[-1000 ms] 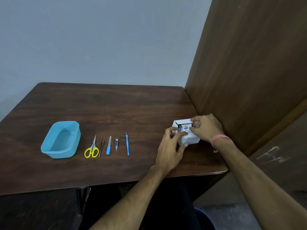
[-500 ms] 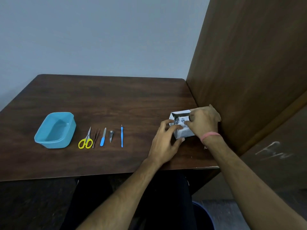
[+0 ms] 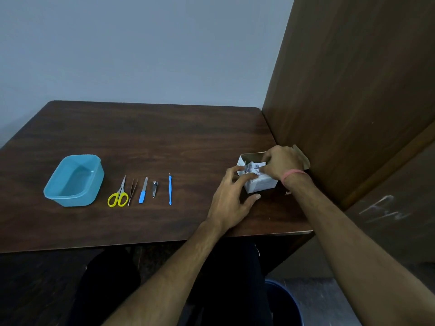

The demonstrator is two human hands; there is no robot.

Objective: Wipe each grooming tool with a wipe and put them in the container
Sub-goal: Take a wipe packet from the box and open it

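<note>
A pale grey-blue wall (image 3: 141, 48) fills the upper left of the frame, and a tall brown wooden panel (image 3: 353, 78) is seen at the upper right. Below them a dark wooden table (image 3: 164, 137) is spread across the middle of the frame. At the left part of the table a blue plastic container (image 3: 74, 180) is placed, open and with nothing visible inside. Just to the right of it, five grooming tools are laid in a row, apart from each other: scissors with yellow handles (image 3: 118, 195), thin tweezers (image 3: 132, 191), a nail file with blue handle (image 3: 143, 193), a small metal nail clipper (image 3: 154, 188) and a slim blue stick tool (image 3: 170, 189). At the right side of the table, close to the wooden panel, a small white box (image 3: 259, 184) is standing with its top flaps opened. The left hand (image 3: 231, 198) is put against the left side of the box, with fingers half curled on its wall and edge. The right hand (image 3: 281, 162) is placed over the open top, and crumpled white wipe packets (image 3: 253, 167) are pinched by its fingertips inside the box. A pink band (image 3: 294, 174) is worn on the right wrist.
</note>
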